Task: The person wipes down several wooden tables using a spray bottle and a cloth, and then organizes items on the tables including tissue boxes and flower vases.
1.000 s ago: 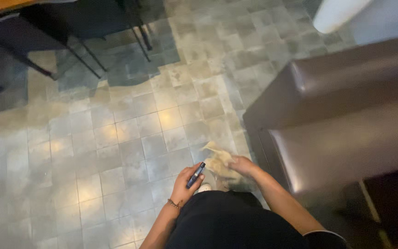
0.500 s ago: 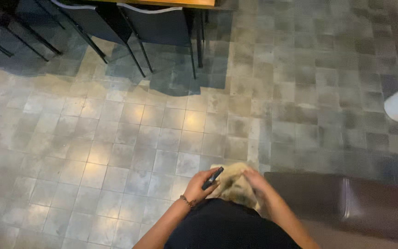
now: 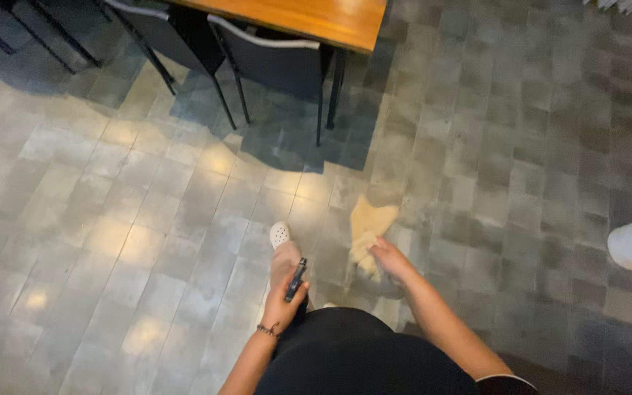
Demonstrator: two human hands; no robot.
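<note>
A small dark spray bottle (image 3: 296, 279) is gripped upright in the closed left hand (image 3: 284, 301), above a white clog (image 3: 280, 235) stepping over the tiled floor (image 3: 111, 219). A tan cloth (image 3: 369, 230) is pinched in the closed right hand (image 3: 389, 260) and hangs loose, well short of the wooden counter (image 3: 309, 18) and dark chairs (image 3: 272, 58) ahead. The cloth would best be gathered into a pad and the nozzle kept pointed away.
</note>
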